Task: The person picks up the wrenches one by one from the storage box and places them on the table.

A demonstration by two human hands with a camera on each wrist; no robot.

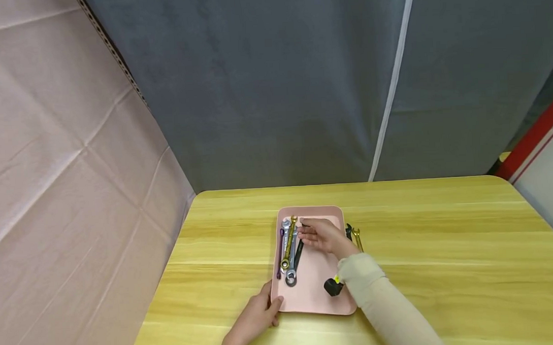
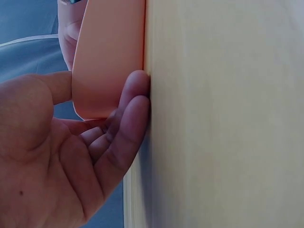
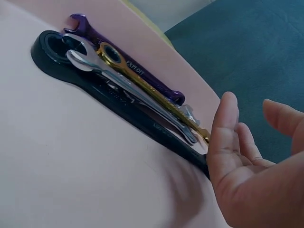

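A pink tray (image 1: 308, 301) lies on the table, and my left hand (image 1: 256, 315) grips its near-left corner, thumb over the rim and fingers low against the outer side. Along the tray's left side several wrenches lie bunched lengthwise: a purple wrench (image 3: 137, 66), a gold wrench (image 1: 289, 243), silver ones and a black wrench (image 3: 126, 108). My right hand (image 1: 323, 236) is over the tray's far half, fingers extended beside the black wrench's far end. Whether they touch it is hard to tell. A black-headed tool (image 1: 333, 287) with a yellow mark sits near right, partly behind the sleeve.
Right of the tray, another black wrench (image 1: 348, 232) and a gold wrench (image 1: 357, 236) lie on the wooden table (image 1: 444, 268), partly hidden by the right arm. A grey curtain (image 1: 278, 91) hangs behind the table, and pink cloth (image 1: 73, 123) covers the left side.
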